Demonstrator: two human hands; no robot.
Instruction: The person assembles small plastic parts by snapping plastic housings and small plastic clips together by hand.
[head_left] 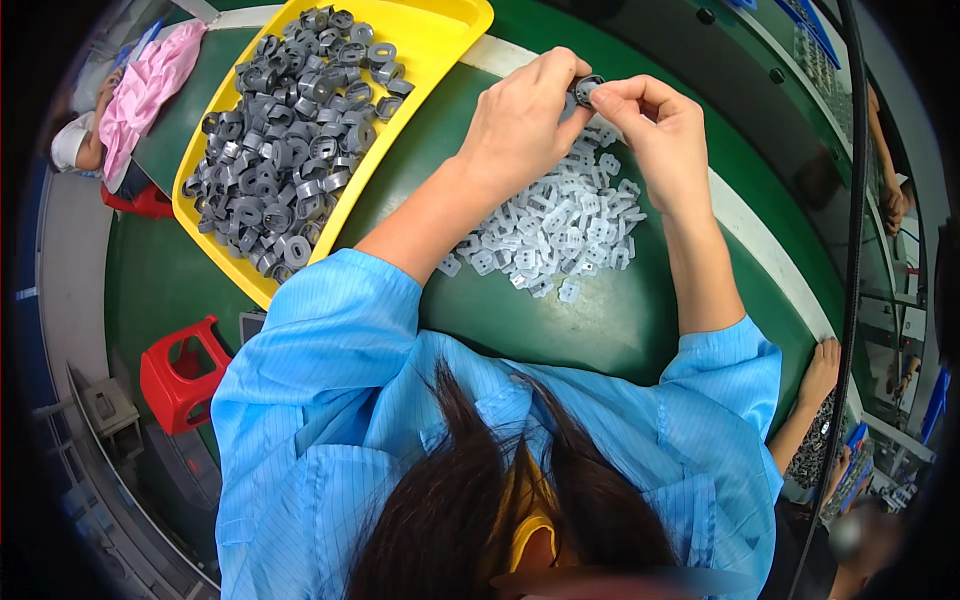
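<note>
Both hands meet above the far side of a green work table (385,215). My left hand (525,115) is closed on a small dark grey ring-shaped plastic part (590,90). Thumb and fingers of my right hand (660,135) pinch the same part from the right; whether a smaller piece sits between them is hidden. Below the hands lies a loose pile of small translucent white plastic pieces (560,225). To the left of my left forearm stands a yellow tray (430,45), heaped with dark grey ring parts (285,140) like the one I hold.
A white strip (770,255) runs along the table's far and right side. A black cable (855,200) hangs down at the right. Red plastic stools (185,375) stand at the left. Other people are nearby: one with pink cloth (155,85), another's hand (822,370) at the right.
</note>
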